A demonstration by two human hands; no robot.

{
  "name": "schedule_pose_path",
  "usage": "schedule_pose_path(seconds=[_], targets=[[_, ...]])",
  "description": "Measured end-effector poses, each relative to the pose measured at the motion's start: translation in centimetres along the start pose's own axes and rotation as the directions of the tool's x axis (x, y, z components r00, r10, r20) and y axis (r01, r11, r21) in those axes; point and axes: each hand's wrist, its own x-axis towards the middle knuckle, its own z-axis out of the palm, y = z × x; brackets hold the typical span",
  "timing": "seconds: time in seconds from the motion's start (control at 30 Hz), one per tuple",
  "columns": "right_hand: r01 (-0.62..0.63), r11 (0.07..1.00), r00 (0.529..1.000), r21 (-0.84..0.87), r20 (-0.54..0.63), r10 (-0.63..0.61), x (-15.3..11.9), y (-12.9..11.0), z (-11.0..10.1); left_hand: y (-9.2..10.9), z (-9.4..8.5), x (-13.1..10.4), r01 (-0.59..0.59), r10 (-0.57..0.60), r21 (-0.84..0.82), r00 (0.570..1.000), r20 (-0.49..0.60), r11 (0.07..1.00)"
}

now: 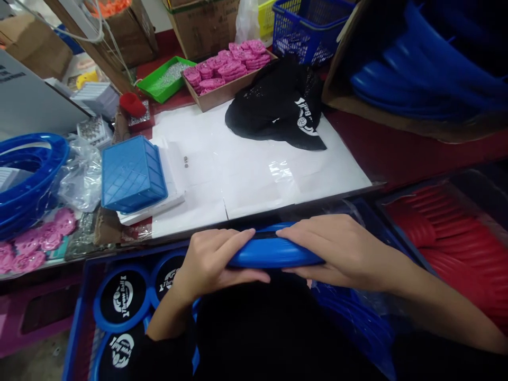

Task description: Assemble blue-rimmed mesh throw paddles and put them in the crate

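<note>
A blue plastic ring is held edge-on close to my body, just in front of the table's edge. My left hand grips its left side, thumb and fingers wrapped round the rim. On the right side my right hand is closed on the same ring. A strip of black shows inside the ring between my thumbs. Beyond it, black mesh fabric pieces with white "Ball" lettering lie heaped on the white paper. Finished-looking discs with blue rims and black printed centres sit in a crate at lower left.
An upturned blue basket stands left on the paper. Pink pieces fill a cardboard tray beside a green tray. Blue rings fill a box at right. Red rings lie below it. More blue rings are far left.
</note>
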Motion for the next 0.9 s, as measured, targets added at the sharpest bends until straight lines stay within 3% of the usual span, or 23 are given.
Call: schedule_pose_path(seconds=[0.1,0.27,0.47,0.63,0.7,0.8,0.9], targets=[[0.028,0.998,0.998,-0.048,-0.057,-0.031,-0.1,-0.5,0.6,0.9,1.0,0.2,-0.040,0.052,0.098,0.992,-0.117,0.994],[0.029,0.976,0.988,-0.214,-0.141,-0.060,0.0,-0.6,1.9,-0.2,2.0,-1.0,-0.046,0.077,0.168,0.980,-0.182,0.985],[0.014,0.958,0.983,-0.288,-0.174,-0.067,0.4,0.8,4.1,-1.2,3.0,-1.1,0.033,-0.005,0.216,0.991,-0.131,0.976],[0.012,0.942,0.982,-0.335,-0.175,-0.075,2.0,2.5,5.1,-3.1,3.6,-1.0,0.101,-0.061,0.260,0.986,-0.155,0.960],[0.029,0.935,0.980,-0.354,-0.174,-0.096,2.9,2.7,4.6,-3.4,2.9,-1.0,0.121,-0.079,0.263,0.983,-0.165,0.957],[0.010,0.948,0.967,-0.317,-0.237,-0.090,3.8,2.0,2.8,-2.6,0.3,-0.9,0.148,-0.113,0.217,0.980,-0.165,0.965],[-0.159,0.981,0.921,-0.114,-0.374,0.106,4.1,0.7,0.3,-0.9,-2.6,-0.4,0.249,-0.214,0.154,0.953,-0.214,0.956]])
